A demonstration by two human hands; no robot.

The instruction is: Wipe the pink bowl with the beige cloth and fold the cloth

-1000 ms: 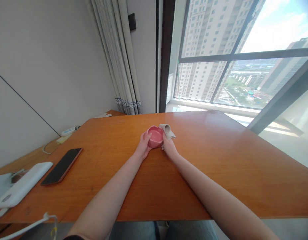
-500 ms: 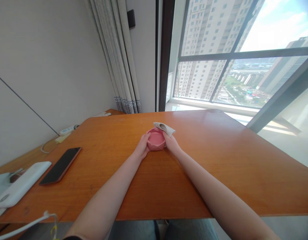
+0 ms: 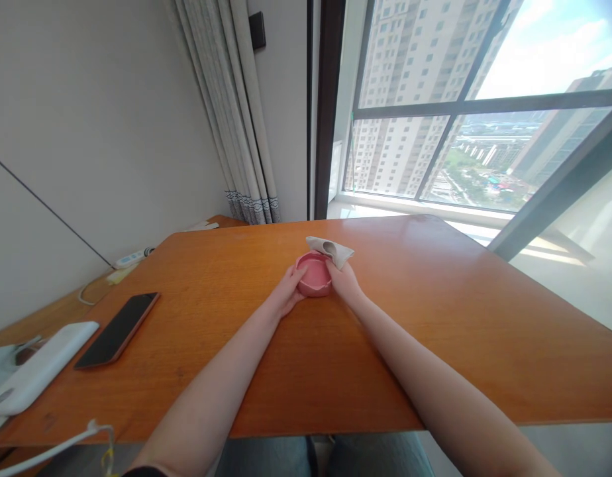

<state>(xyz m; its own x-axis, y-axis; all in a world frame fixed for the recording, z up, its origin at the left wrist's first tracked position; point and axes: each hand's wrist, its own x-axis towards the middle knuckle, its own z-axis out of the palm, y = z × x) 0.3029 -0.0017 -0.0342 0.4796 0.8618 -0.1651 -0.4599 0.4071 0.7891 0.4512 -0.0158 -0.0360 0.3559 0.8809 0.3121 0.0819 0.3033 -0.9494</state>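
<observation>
A pink ashtray-like bowl with a faceted, notched rim is held between my hands over the middle of the table. My left hand grips its left side, the thumb lying over the rim. At the bowl's right side, my right hand is closed on a pale grey cloth, which is folded and sticks up beyond the rim. The fingers of that hand under the cloth are hidden. Whether the bowl touches the tabletop I cannot tell.
The orange-brown wooden table spans the view. On its left lie a dark phone and a white power bank. A white cable crosses the near left corner. A power strip rests by the wall.
The bowl has shifted slightly to the right and turned a little in my hands. The cloth has moved slightly right with my right hand, and its loose end spreads wider.
</observation>
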